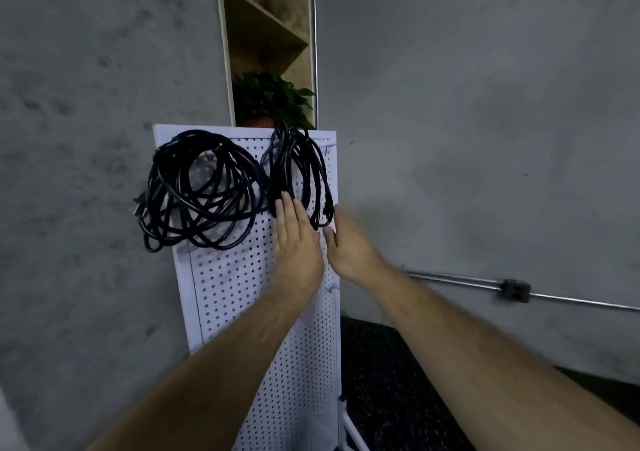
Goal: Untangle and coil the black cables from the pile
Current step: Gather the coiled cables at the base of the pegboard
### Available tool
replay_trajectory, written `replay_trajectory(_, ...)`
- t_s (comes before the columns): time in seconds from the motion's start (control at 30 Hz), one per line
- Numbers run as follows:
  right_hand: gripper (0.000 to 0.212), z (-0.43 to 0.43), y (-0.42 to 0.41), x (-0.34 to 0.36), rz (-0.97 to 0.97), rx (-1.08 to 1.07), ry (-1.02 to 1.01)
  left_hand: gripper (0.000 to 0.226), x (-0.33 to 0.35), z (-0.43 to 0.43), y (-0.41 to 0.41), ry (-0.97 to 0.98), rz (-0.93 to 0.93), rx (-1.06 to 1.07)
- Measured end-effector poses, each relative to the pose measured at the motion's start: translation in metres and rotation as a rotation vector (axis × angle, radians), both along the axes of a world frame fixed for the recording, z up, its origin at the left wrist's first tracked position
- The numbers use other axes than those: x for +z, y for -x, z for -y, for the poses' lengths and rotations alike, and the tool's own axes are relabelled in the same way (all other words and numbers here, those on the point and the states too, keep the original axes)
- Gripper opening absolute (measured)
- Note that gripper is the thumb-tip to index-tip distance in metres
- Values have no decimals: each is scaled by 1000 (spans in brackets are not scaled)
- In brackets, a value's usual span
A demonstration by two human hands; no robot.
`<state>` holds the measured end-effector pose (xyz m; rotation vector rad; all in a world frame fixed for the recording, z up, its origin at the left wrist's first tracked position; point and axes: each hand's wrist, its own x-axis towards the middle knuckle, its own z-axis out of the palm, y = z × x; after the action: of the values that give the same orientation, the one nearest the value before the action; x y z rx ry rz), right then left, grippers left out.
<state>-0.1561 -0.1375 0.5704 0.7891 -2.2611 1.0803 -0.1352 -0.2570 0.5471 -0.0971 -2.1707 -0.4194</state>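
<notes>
1. We locate the work. Two bundles hang high on the upright white perforated pegboard panel [242, 294]: a wide, loose bundle of black cable [201, 191] at the left and a narrow, long coil of black cable [304, 166] at the right.
2. We check the hands. The left hand [294, 242] lies flat, fingers straight, against the lower loops of the narrow coil. The right hand [349, 246] stands edge-on just beside the coil's right side, fingers straight, clasping nothing that we can see. The hands are near each other but apart.
3. We judge the step to be settling the narrow coil on its hook, which is hidden behind the cable.
4. We press lightly and evenly, so the loops lie flat against the panel without slipping off.
5. We keep the right hand as a side stop against swinging.
6. We judge that the wide bundle, its loops crossing, may need re-coiling.
</notes>
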Motion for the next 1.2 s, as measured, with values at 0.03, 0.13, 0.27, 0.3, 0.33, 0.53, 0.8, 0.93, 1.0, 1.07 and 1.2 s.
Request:
replay_trajectory(0.03,39,-5,-2,-13,-6,-21,-31,67,-16,-3,-4,37,-6,4)
replay_trajectory(0.13,53,-17,-12,-56,-29,-87,-147,62,-64,-10,-15,98,-12,-42)
replay_trajectory(0.27,49,-35,-37,-126,-26,-74,-247,56,-142,-18,-28,205,144,-140)
replay_trajectory(0.3,48,-40,-41,-148,-36,-73,-260,57,-161,-21,-32,211,202,-162)
replay_trajectory(0.33,48,-46,-46,-171,-21,-80,-275,57,-182,-26,-37,192,253,-181)
replay_trajectory(0.53,61,-96,-84,-342,299,-193,-468,53,-321,-54,-70,258,567,-289)
replay_trajectory(0.8,66,-144,-140,-496,824,-197,-711,63,-476,-103,-99,297,1074,-428)
replay_trajectory(0.93,67,-162,-156,-552,1010,-224,-789,48,-523,-124,-99,294,1294,-481)
replay_trajectory(1.0,65,-172,-157,-571,1086,-276,-763,48,-546,-132,-96,248,1367,-472)
replay_trajectory(1.07,61,-181,-152,-590,1164,-319,-699,50,-567,-141,-90,204,1383,-430)
replay_trajectory(1.2,54,-187,-118,-615,1234,-386,-490,56,-591,-156,-55,59,1327,-276)
